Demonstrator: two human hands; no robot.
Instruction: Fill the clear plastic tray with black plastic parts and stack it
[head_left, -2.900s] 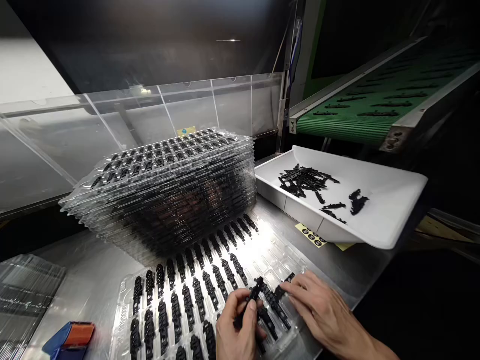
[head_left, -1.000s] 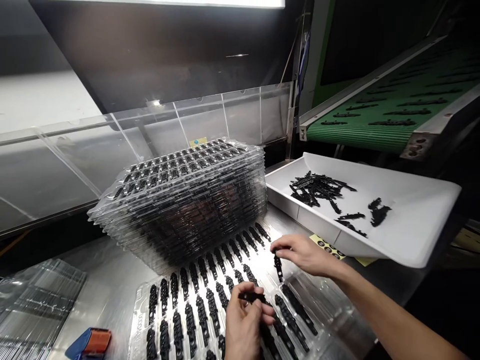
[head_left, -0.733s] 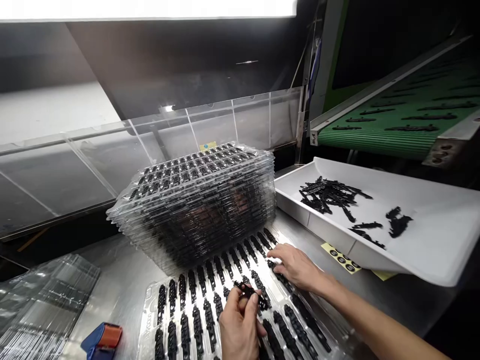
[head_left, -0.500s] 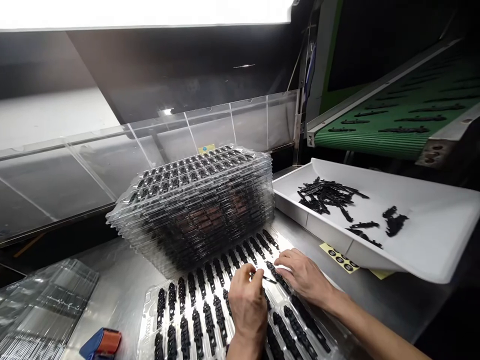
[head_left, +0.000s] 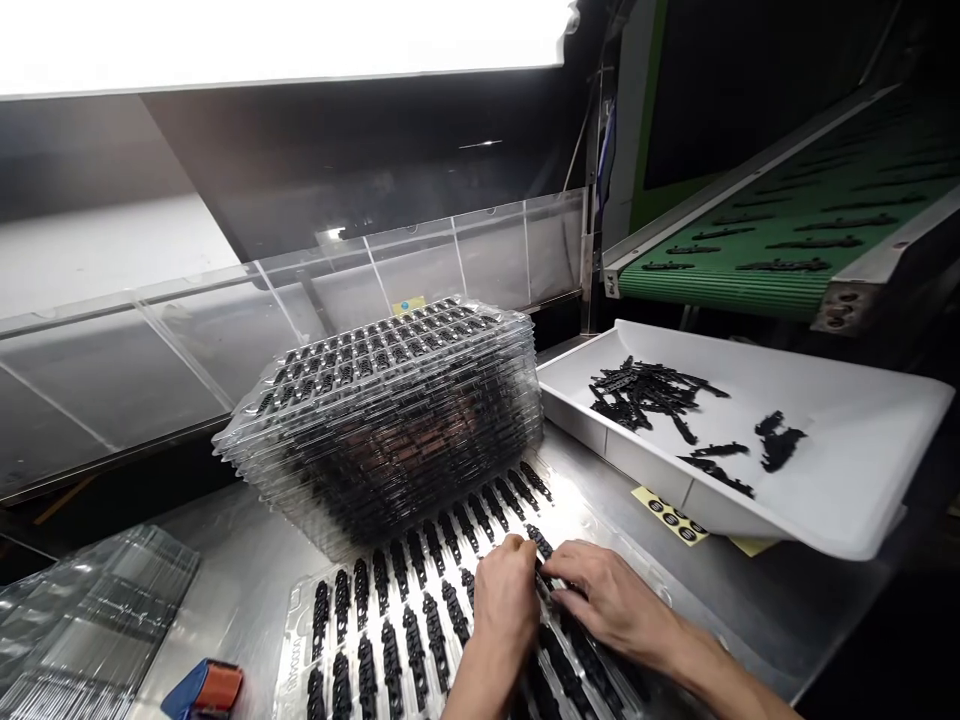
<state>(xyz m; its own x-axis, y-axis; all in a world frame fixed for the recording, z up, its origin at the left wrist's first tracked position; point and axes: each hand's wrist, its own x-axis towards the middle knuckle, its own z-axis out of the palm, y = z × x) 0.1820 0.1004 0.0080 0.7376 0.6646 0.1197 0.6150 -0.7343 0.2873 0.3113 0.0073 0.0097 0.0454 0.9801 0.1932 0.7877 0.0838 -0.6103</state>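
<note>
Clear plastic tray (head_left: pixel 294 625) lies on the metal bench, its slots holding rows of narrow black plastic parts (head_left: pixel 414 645). Over the tray's right half is my left hand (head_left: pixel 504 598), fingers curled closed and seen from the back; whatever they hold is hidden. Close beside it, my right hand (head_left: pixel 611 600) has thumb and fingers bent together at the left hand's fingertips. What the right fingers pinch is not clear. One black part (head_left: pixel 539 541) shows just beyond the fingertips. Both hands and forearms cover several slots.
Behind the tray stands a tall stack of filled clear trays (head_left: pixel 405 430). A white bin (head_left: pixel 847 450) with loose black parts is at right, below a green conveyor (head_left: pixel 690 285). Empty trays (head_left: pixel 97 620) and a blue-and-red object (head_left: pixel 204 688) lie at left. Yellow sticker sheet (head_left: pixel 667 512) is under the bin.
My right hand has moved down and slightly right, my left hand slightly right, so they are closer together. The thin dark piece that showed at my left fingers is now hidden.
</note>
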